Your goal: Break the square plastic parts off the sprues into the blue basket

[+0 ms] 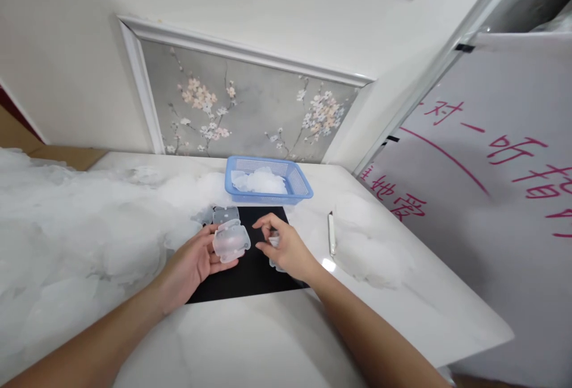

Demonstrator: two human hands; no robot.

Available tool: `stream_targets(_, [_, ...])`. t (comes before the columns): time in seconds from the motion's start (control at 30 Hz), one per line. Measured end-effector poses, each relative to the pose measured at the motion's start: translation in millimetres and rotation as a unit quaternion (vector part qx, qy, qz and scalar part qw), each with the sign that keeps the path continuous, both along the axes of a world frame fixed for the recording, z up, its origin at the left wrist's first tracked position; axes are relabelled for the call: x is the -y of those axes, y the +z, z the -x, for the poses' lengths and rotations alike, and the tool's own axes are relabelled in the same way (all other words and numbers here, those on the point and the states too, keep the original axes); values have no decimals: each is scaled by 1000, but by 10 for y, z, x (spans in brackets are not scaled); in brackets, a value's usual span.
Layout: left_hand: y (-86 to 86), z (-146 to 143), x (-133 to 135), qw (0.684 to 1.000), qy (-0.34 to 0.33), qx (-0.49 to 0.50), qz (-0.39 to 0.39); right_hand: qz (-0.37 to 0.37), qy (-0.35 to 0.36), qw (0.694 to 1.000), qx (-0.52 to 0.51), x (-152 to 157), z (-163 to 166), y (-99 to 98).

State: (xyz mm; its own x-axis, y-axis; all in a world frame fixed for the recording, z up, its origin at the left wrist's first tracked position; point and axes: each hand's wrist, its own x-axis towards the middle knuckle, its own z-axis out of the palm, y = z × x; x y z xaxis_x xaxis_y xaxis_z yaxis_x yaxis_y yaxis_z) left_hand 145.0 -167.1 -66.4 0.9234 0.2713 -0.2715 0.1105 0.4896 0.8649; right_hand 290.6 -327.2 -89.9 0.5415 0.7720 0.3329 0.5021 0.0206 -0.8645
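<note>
My left hand holds a clear, frosted plastic piece with notched edges, tilted above a black mat. Just behind it, another translucent piece lies at the mat's far edge. My right hand hovers over the mat's right side, thumb and index finger curved but apart. Part of a translucent piece shows beneath that hand; the palm hides the remainder, and its contact with the other fingers is unclear.
A blue plastic basket with frosted pieces stands behind the mat. A large heap of translucent pieces covers the table's left. On the right lie a white utility knife and more translucent pieces. A whiteboard with red writing borders the right side.
</note>
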Motion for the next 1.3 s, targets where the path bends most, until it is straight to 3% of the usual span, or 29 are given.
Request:
stream_targets(0.37, [-42,-6,-37,999,-40,9,12,25,49,994,98,-10,8,-84])
stream_targets(1.1, [-14,2,10,995,-98,7,-19,-3,69,992,109,13,62,-35])
stream_targets(1.17, [-14,5,-6,993,-84,-2,-78,-20,81,995,58,13,82,-2])
stream_targets(1.23, [-11,23,-67,970,-44,-12,-239,-25,71,996,-40,7,96,31])
stream_targets(1.3, [-19,53,-182,886,-20,-7,-463,-17,46,985,-162,-3,90,50])
